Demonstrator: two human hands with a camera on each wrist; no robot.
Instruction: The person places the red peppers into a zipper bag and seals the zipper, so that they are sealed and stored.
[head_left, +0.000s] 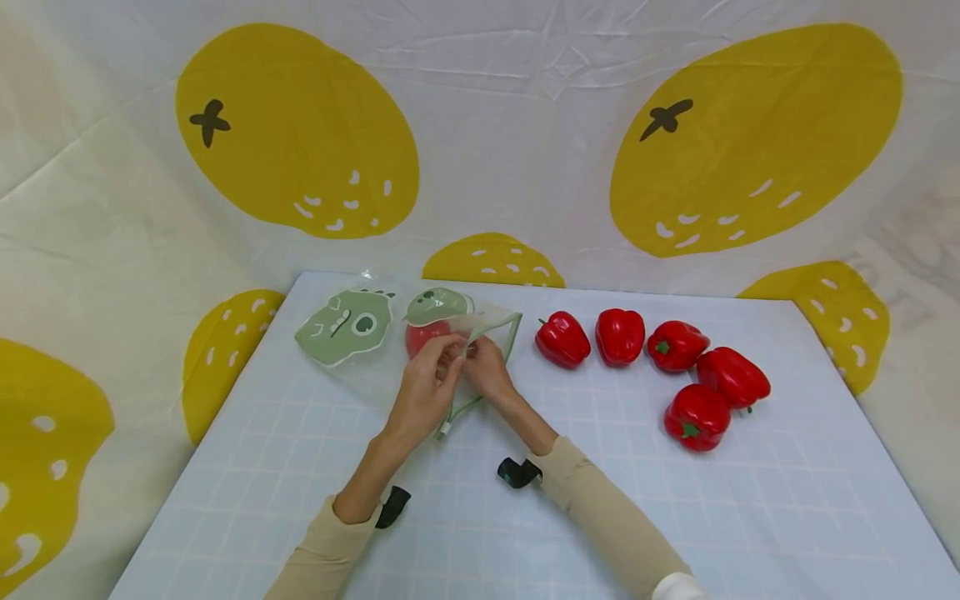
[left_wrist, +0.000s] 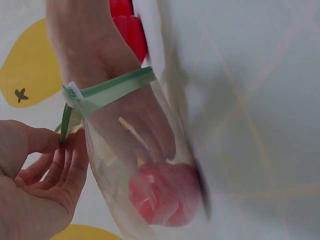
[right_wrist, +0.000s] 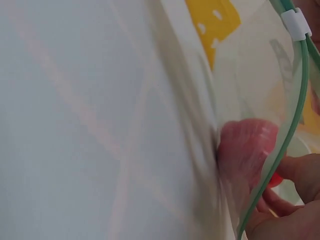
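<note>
A clear zip bag (left_wrist: 107,165) with a green edge and a white slider (right_wrist: 296,24) holds one red bell pepper (left_wrist: 165,195). My left hand (left_wrist: 45,175) pinches the green rim of the bag's mouth between thumb and fingers. Through the mouth reaches my right hand (left_wrist: 132,120), its fingers fairly straight and pointing down at the pepper. Their tips lie at the pepper's top; firm contact is hard to judge through the cloudy plastic. In the head view the bag carries a green dinosaur print (head_left: 437,306), and the pepper (head_left: 423,335) sits just left of both hands.
Another bag with a green dinosaur face (head_left: 348,325) lies flat at the back left. Several red bell peppers (head_left: 697,417) lie right of the hands on the pale checked table (head_left: 600,517). A cloth with yellow fruit (head_left: 300,125) hangs behind.
</note>
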